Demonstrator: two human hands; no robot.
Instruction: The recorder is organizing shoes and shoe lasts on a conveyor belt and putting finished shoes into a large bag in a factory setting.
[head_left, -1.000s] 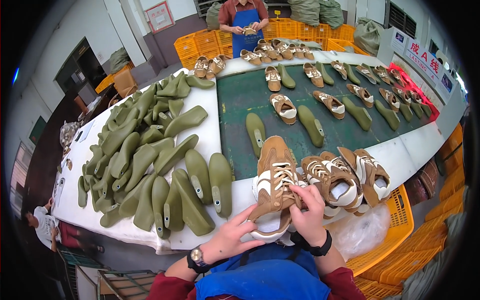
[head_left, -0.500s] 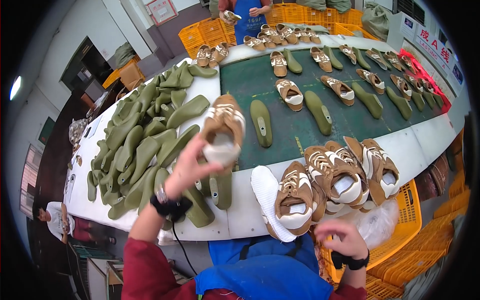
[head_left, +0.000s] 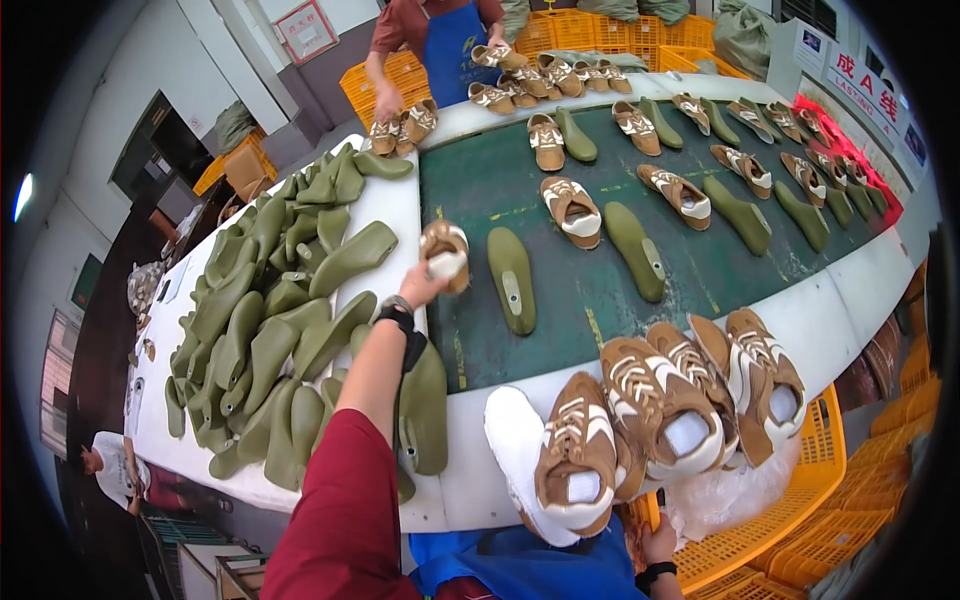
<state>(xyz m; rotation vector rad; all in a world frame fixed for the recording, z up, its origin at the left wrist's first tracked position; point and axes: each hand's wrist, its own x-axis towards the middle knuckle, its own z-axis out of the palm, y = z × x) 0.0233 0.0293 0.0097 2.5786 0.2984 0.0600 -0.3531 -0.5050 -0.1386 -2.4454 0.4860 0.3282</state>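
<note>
Since a moment ago my left hand [head_left: 425, 285], clamped on the brown shoe upper [head_left: 445, 255], reaches further to the green belt's [head_left: 600, 270] near-left edge, beside a lengthwise green last [head_left: 513, 278] (right hand [head_left: 658, 540] low, grip unclear).

Dark red long sleeve on the left arm, pushed up short of the elbow, black watch with a metal-edged face strapped at the left hand [head_left: 422, 288], blue apron across the front, black band at the right hand [head_left: 658, 541].
</note>
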